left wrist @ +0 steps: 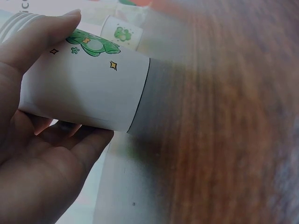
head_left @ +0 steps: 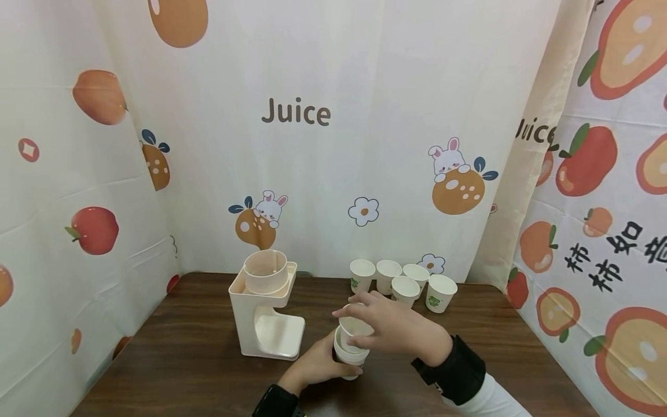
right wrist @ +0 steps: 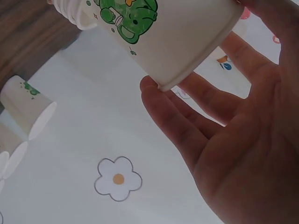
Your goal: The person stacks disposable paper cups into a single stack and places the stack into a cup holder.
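Near the counter (head_left: 208, 370) front edge: left hand (head_left: 312, 365) wrapped around cup stack (head_left: 350, 353), right hand (head_left: 396, 327) pinching top cup (head_left: 356, 327). Risk: two cups lifting together if stuck; stack tipping if grip loosens.

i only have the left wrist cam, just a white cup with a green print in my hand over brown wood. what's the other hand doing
Observer: The right hand grips the top cup, partly out of the stack in the left hand.
Operator: any more cups around
Observer: Five loose cups stand upright at the table's far edge.
Operator: anything else on the table
Observer: A cream dispenser stands left of the hands.
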